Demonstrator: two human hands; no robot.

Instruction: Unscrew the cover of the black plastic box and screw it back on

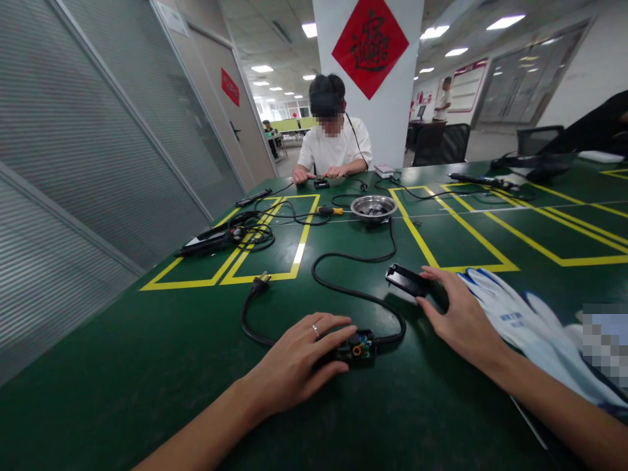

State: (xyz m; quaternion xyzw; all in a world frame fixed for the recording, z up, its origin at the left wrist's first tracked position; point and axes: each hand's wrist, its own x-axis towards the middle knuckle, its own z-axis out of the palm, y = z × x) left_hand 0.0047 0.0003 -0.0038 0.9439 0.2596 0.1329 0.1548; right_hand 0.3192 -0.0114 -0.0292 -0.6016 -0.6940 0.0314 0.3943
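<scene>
My left hand (314, 353) rests over the left part of an open black device (360, 348), its fingers on the casing and the thumb along the near side. Green circuit board and small coloured parts show inside. A black cable runs out of the device's right end, and another with a plug (261, 281) curves off to its left. My right hand (454, 307), raised over the table at the right, holds a black casing piece (406, 280) between thumb and fingers. That piece is apart from the device.
White and blue gloves (515, 320) lie under and beside my right forearm. Ahead are a metal bowl (373, 208) with small parts, a yellow-black screwdriver (330, 210), and coiled cables (258, 235) at the left. Across the green table (171, 353) sits a person (333, 144), hands on another device.
</scene>
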